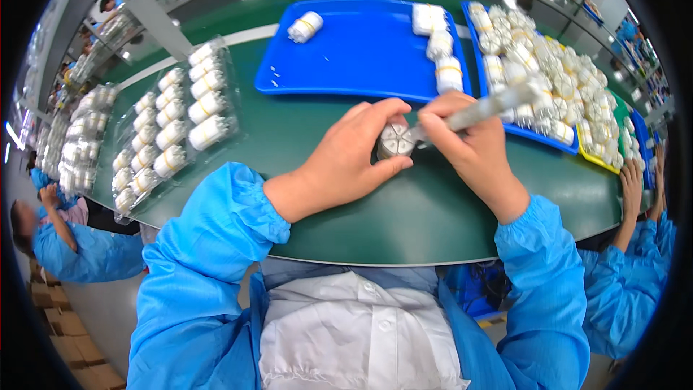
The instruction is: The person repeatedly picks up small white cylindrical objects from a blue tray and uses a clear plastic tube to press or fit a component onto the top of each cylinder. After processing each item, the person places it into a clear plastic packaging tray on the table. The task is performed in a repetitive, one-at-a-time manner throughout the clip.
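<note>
My left hand (338, 157) is closed around a short, round whitish piece (396, 143), its end face turned up and split into wedge-shaped sections. Thumb and fingers wrap its sides, just above the green table (346, 227). In my right hand (473, 146) is a thick, pale, pen-like tool (498, 103), slanting up to the right. The tool's narrow tip reaches the right edge of the round piece; whether it touches, I cannot tell. Beyond my hands lies a blue tray (332, 68) with a white banded bundle (305, 27) at its left and several more along its right side.
Rows of white banded bundles (171, 113) sit in clear plastic trays on the left. Another blue tray (538, 139), heaped with similar bundles, stands at right beside a yellow tray (600, 159). A co-worker's hand (631, 186) rests near it. Another person (86, 245) sits at far left.
</note>
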Demonstrator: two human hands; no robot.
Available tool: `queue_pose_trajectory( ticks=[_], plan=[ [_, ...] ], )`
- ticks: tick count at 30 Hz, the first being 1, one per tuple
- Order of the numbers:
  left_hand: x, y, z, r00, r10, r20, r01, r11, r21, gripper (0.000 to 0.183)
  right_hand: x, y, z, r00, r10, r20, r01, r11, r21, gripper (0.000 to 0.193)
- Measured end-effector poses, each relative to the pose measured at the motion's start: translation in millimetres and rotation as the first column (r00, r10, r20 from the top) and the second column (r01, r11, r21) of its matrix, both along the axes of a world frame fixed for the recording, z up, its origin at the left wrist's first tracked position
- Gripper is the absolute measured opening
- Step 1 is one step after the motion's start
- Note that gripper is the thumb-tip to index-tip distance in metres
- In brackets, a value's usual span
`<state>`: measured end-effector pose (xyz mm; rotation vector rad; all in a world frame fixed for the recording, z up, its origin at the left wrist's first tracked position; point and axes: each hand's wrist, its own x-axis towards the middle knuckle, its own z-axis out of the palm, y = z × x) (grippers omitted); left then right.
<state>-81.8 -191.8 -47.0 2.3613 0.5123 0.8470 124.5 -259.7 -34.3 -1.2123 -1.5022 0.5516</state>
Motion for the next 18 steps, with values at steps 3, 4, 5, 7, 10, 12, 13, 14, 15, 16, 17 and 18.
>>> queue_pose_trajectory(
  ticks=[3, 4, 5, 7, 10, 12, 13, 14, 15, 16, 17, 18],
  plan=[
    [-20.5, 9.6, 7.0, 0.991, 0.124, -0.041, -0.119, 0.987, 0.108, 0.063, 5.2, 0.4, 4.8, 0.99, -0.109, -0.086, 0.111, 0.994, 0.018, 0.01],
    [-32.3, 17.4, 10.6, 0.979, 0.192, -0.067, -0.178, 0.969, 0.173, 0.061, 6.1, 0.1, 6.3, 0.994, -0.092, -0.064, 0.091, 0.996, -0.025, 0.011],
    [-43.6, 25.3, 11.4, 0.964, 0.251, -0.09, -0.225, 0.946, 0.234, 0.06, 6.0, -1.2, 5.3, 0.996, -0.083, -0.043, 0.079, 0.994, -0.071, 0.011],
    [-65.5, 39.7, 10.8, 0.928, 0.355, -0.11, -0.318, 0.913, 0.257, 0.051, 1.9, 2.1, -1.9, 0.999, -0.023, 0.036, 0.022, 0.999, 0.047, 0.011],
    [-85.1, 54.6, 23.8, 0.914, 0.35, -0.204, -0.294, 0.92, 0.259, 0.039, -1.2, 2.8, -5.4, 0.996, 0.0, 0.086, -0.008, 0.996, 0.091, 0.011],
    [-82.2, 68.9, 34.8, 0.909, 0.383, -0.164, -0.336, 0.907, 0.252, 0.034, -1.6, 3.2, -5.5, 0.997, -0.001, 0.083, -0.005, 0.998, 0.071, 0.011],
    [-76.7, 79.5, 41.5, 0.908, 0.394, -0.144, -0.353, 0.902, 0.246, 0.031, -0.9, 3.2, -5.6, 0.997, -0.007, 0.079, 0.003, 0.999, 0.053, 0.011],
    [-66.0, 95.6, 52.1, 0.9, 0.409, -0.147, -0.373, 0.9, 0.224, 0.026, 0.0, 2.5, -5.6, 0.997, -0.015, 0.081, 0.012, 0.999, 0.032, 0.011],
    [-56.6, 117.3, 56.4, 0.882, 0.451, -0.14, -0.398, 0.869, 0.292, 0.026, 0.5, 2.3, -6.7, 0.997, -0.015, 0.081, 0.012, 0.999, 0.038, 0.011],
    [-49.5, 138.4, 61.9, 0.856, 0.5, -0.129, -0.428, 0.827, 0.364, 0.027, -0.2, 3.7, -7.8, 0.997, -0.006, 0.079, 0.002, 0.999, 0.048, 0.012],
    [-38.1, 160.5, 62.4, 0.791, 0.566, -0.234, -0.462, 0.802, 0.378, 0.031, -0.3, 4.8, -9.5, 0.996, -0.004, 0.085, 0.0, 0.999, 0.053, 0.012],
    [-28.7, 178.7, 62.4, 0.705, 0.627, -0.333, -0.496, 0.77, 0.401, 0.035, -0.5, 5.4, -9.3, 0.996, -0.003, 0.087, -0.001, 0.999, 0.047, 0.012]
  ],
)
